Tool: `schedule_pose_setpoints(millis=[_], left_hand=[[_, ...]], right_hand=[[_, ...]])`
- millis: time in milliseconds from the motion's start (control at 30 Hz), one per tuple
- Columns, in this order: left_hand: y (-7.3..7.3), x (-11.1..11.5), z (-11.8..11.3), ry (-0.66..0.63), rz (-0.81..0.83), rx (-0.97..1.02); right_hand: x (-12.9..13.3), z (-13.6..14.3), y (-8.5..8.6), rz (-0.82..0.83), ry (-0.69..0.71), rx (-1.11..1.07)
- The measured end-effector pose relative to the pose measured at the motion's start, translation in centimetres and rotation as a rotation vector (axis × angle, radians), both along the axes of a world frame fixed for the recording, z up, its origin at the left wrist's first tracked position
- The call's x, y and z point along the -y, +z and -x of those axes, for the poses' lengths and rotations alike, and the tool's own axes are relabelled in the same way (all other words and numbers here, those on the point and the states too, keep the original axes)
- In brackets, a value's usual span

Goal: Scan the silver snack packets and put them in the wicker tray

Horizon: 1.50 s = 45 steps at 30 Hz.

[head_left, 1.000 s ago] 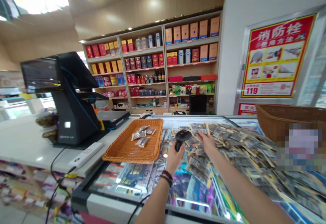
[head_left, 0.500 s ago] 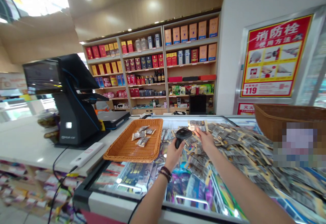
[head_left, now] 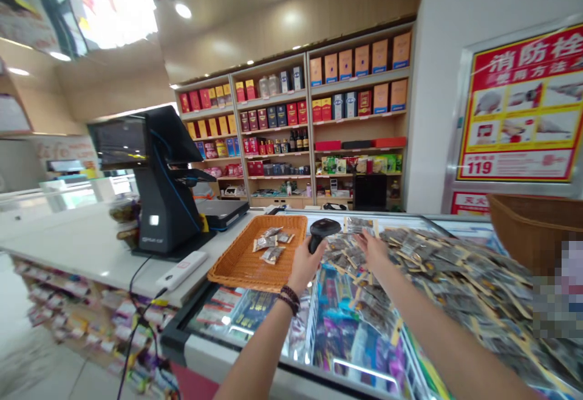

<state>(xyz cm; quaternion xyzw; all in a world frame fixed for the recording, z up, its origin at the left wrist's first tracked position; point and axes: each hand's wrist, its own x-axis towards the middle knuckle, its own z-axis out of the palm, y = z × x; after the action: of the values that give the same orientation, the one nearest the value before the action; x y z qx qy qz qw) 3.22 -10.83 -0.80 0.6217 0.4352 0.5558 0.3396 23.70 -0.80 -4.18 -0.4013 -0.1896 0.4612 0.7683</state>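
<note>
My left hand (head_left: pixel 304 269), a beaded bracelet at its wrist, is closed around the handle of a black barcode scanner (head_left: pixel 324 227). The scanner's head points right, toward a small clear packet (head_left: pixel 359 225) with pale edges. That packet is pinched at its lower edge by my right hand (head_left: pixel 374 252). Below both hands, many similar packets (head_left: pixel 437 266) lie heaped on the glass top of a chest freezer (head_left: pixel 218 354). To the left, an orange wicker basket (head_left: pixel 243 263) holds several small packets (head_left: pixel 272 255).
A black checkout terminal (head_left: pixel 166 187) stands on the white counter (head_left: pixel 82 236) at left, beside a white power strip (head_left: pixel 181 271) with cables. A brown basket (head_left: pixel 532 224) sits at right. Shelves of boxed goods (head_left: pixel 291 115) line the back wall.
The view has turned left, so the scene sits further right. My left hand has drawn the scanner left and slightly up, away from the packet. My right hand still holds the packet.
</note>
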Motion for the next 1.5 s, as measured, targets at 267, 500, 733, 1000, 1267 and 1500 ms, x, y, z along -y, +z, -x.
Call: schedule_pose_setpoints(millis=[267, 500, 733, 1000, 1267, 1500], left_hand=[[3.6, -0.4, 10.9, 0.265, -0.029, -0.044], [3.2, 0.1, 18.2, 0.437, 0.007, -0.107], [1.8, 0.8, 22.0, 0.548, 0.031, -0.13], [1.7, 0.9, 19.7, 0.521, 0.062, -0.161], [2.7, -0.7, 9.6, 0.199, 0.004, -0.002], [1.1, -2.1, 0.1, 0.008, -0.007, 0.043]], right_hand=[[-3.7, 9.0, 0.9, 0.011, 0.162, 0.096], [-5.3, 19.8, -0.2, -0.038, 0.329, 0.338], [-5.6, 25.6, -1.4, -0.142, 0.372, 0.734], [-5.9, 17.3, -2.3, -0.258, 0.139, 1.077], [-2.5, -0.5, -3.0, -0.175, -0.123, 1.342], [0.9, -11.4, -4.3, 0.035, -0.23, 1.553]])
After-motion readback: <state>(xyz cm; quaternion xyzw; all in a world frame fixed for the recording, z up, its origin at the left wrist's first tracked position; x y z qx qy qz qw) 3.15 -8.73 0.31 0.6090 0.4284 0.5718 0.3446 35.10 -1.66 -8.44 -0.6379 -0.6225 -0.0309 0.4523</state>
